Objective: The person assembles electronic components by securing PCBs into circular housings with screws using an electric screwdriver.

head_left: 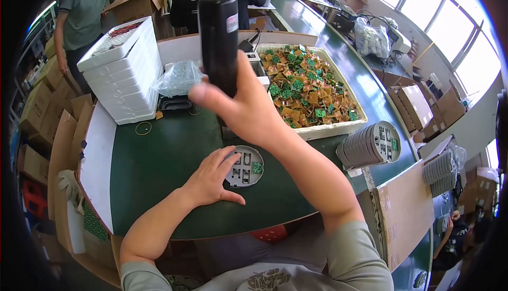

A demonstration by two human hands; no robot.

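Observation:
A round grey plastic housing point(245, 181) lies on the green tabletop in front of me. Black parts and a small green circuit board point(257, 167) sit inside it. My left hand point(210, 178) rests at its left side, fingers spread over the rim and thumb stretched out below, apart from it. Above and nearer the camera hangs a black electric screwdriver point(218, 37), upright on a cord. My right hand point(246, 105) is round its lower end; the blurred thumb juts left across its front, and the other fingertips are hidden behind it.
A white foam tray point(330, 130) heaped with green and brown circuit boards stands beyond my right forearm. Stacked grey housings point(365, 148) lie at the right, white foam boxes point(119, 79) at the far left. A clear plastic bag point(180, 78) lies beside them. A co-worker point(90, 13) stands behind.

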